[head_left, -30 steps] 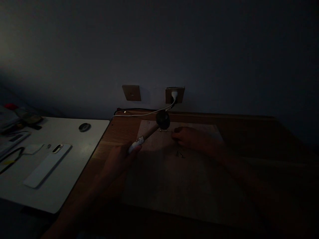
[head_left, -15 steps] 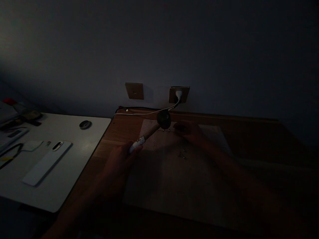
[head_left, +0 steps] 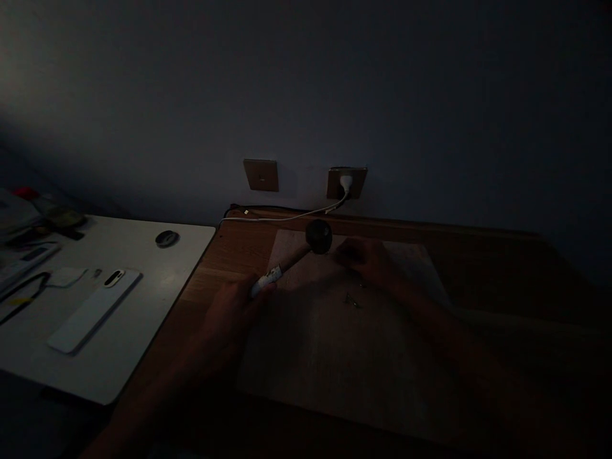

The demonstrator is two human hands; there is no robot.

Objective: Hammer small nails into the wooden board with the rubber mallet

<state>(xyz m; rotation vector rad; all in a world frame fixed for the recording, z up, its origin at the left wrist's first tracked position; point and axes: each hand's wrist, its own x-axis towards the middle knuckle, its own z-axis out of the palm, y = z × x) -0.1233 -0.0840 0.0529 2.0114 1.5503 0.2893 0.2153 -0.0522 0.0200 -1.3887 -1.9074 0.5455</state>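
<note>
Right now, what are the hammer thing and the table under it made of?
The mallet in the left hand: its round black head looks matte, likely rubber, on a pale handle, probably wood, with a white end; the dim light leaves this open. The table looks like wood, brown with faint grain. The pale board on it may be wood too.

Dim room, left hand gripping mallet, right hand on board, wooden desk
</note>
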